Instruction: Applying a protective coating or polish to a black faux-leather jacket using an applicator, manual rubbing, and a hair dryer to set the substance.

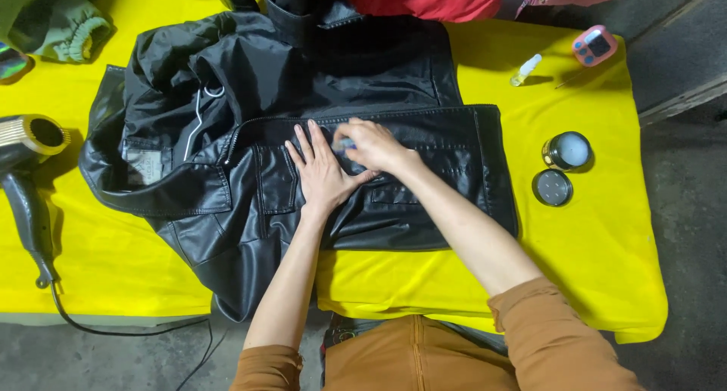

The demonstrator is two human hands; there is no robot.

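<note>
Nearby, open tin (566,149), hairdryer (26,160).

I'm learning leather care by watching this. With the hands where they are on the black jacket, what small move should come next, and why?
Probably a short rubbing stroke along the panel below the zip. The left hand lies flat, pinning the black leather jacket, while the right hand presses a small, blurred applicator against it. The open round tin sits beside its lid.
</note>
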